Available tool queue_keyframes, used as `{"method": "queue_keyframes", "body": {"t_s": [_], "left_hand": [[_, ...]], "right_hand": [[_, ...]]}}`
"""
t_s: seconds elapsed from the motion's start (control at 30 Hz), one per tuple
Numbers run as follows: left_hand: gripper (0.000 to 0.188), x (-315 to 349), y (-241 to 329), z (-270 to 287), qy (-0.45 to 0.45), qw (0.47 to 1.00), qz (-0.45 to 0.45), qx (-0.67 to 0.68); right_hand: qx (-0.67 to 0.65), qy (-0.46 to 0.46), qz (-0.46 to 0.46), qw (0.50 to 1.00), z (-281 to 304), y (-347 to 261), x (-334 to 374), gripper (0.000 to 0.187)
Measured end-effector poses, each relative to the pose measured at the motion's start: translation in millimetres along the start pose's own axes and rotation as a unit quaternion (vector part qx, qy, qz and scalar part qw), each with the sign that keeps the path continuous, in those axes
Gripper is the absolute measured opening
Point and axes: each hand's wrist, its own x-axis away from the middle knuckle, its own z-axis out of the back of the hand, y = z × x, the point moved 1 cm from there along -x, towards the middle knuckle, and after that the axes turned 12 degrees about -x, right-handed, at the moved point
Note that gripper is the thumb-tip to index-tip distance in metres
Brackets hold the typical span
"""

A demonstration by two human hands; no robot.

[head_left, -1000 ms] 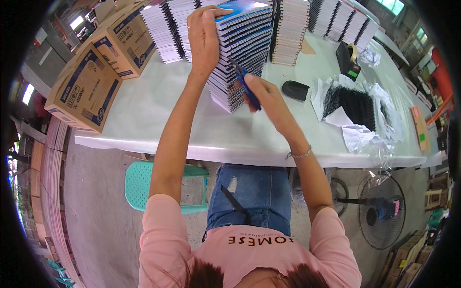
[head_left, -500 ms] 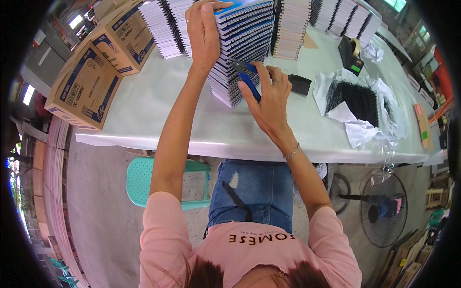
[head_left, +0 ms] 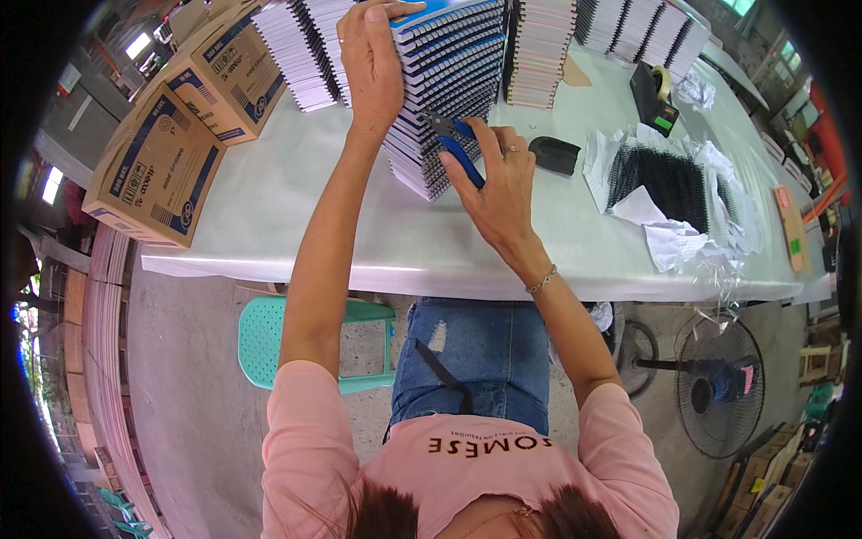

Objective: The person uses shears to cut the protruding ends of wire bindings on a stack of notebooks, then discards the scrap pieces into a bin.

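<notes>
A tall stack of spiral-bound notebooks (head_left: 449,85) with black coils and a blue cover on top stands on the white-covered table (head_left: 296,216). My left hand (head_left: 370,67) grips its upper left side, fingers bent over the top edge. In my right hand (head_left: 503,180) is a pair of blue-handled pliers (head_left: 462,160). The jaws of the pliers reach the coil edge at about the stack's middle; whether they bite on a coil I cannot tell.
Cardboard boxes (head_left: 162,171) stand at the left. More bound stacks (head_left: 541,54) line the back. Right of my hand are a black curved piece (head_left: 555,156), a tape dispenser (head_left: 654,101) and black coils (head_left: 663,189) on crumpled paper. Below are a green stool (head_left: 262,341) and a fan (head_left: 718,386).
Little differs. The stack and both hands sit slightly further left in the picture, and the pliers have shifted slightly along with my right hand. Both grips are the same.
</notes>
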Motion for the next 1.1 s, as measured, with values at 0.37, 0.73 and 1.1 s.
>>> {"method": "queue_keyframes", "body": {"t_s": [0.37, 0.73, 1.1], "left_hand": [[0.062, -1, 1, 1, -0.005, 1.0, 0.008, 0.008], [0.06, 1, 1, -2, 0.009, 1.0, 0.01, 0.009], [0.053, -2, 8, 1, 0.022, 0.998, 0.048, 0.028]], "right_hand": [[-0.414, -0.221, -0.31, 0.826, 25, 7, -24, 0.045], [-0.018, -0.004, 0.002, 1.0, 7, 4, 6, 0.054], [0.011, 0.0, 0.006, 1.0, 1, -1, 3, 0.053]]}}
